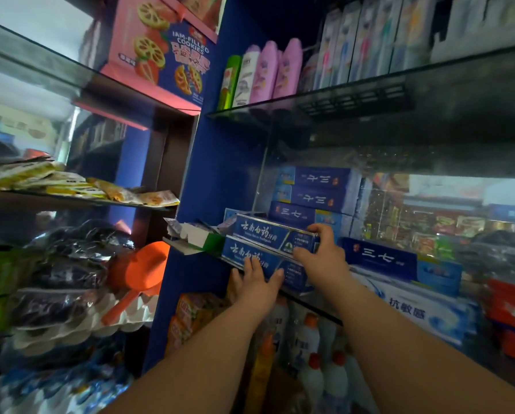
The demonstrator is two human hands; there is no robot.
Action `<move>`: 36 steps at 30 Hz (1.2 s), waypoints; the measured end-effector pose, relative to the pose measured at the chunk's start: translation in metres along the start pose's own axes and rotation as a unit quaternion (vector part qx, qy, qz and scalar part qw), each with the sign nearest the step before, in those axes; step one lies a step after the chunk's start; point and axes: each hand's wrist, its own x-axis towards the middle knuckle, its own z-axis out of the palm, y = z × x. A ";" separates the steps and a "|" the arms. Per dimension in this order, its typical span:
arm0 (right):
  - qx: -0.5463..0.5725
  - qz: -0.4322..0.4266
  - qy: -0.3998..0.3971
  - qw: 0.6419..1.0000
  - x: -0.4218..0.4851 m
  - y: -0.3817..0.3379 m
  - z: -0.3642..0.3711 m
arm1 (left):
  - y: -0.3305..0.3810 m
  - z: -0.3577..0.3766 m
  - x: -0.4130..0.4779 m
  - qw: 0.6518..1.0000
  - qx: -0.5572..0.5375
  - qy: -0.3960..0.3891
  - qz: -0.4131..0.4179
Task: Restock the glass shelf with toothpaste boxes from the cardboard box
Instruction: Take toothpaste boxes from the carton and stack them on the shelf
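Observation:
Two long blue toothpaste boxes lie stacked at the front left of the middle glass shelf (316, 304). My right hand (322, 252) grips the right end of the upper box (268, 234). My left hand (254, 283) presses flat, fingers spread, against the front face of the lower box (241, 252). Behind them stand several more blue toothpaste boxes (313, 189) in a stack, and another blue box (381, 258) lies to the right on a white and blue carton (420, 309). The cardboard box is out of view.
Above is a glass shelf (310, 94) with pink bottles (268, 73) and toothbrush packs (366, 40). A small open white and green carton (196, 237) sits left of the stack. Bottles with red caps (310, 339) stand below. Snack bags (71, 186) and an orange scoop (142, 270) fill the left shelves.

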 end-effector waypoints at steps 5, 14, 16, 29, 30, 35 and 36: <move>0.172 0.047 0.051 0.983 0.010 0.007 0.008 | 0.002 0.002 0.000 0.999 0.033 0.004 0.000; 0.168 0.061 -0.013 0.984 0.025 0.017 0.015 | 0.017 0.009 0.001 0.993 0.116 0.018 0.021; 0.192 0.065 -0.014 0.979 0.027 0.016 0.016 | 0.019 0.009 0.003 0.996 0.092 0.014 0.017; 0.193 0.068 0.006 0.979 0.028 0.014 0.021 | 0.018 0.007 0.000 0.999 0.040 0.019 0.008; 0.178 0.075 0.007 0.981 0.028 0.012 0.022 | 0.018 0.007 0.001 0.999 0.043 0.018 0.005; 0.144 0.095 0.003 0.985 0.029 0.013 0.028 | 0.016 0.008 0.002 0.999 0.049 0.015 0.010; 0.141 0.096 0.000 0.985 0.029 0.014 0.029 | 0.015 0.008 0.003 0.999 0.048 0.013 0.009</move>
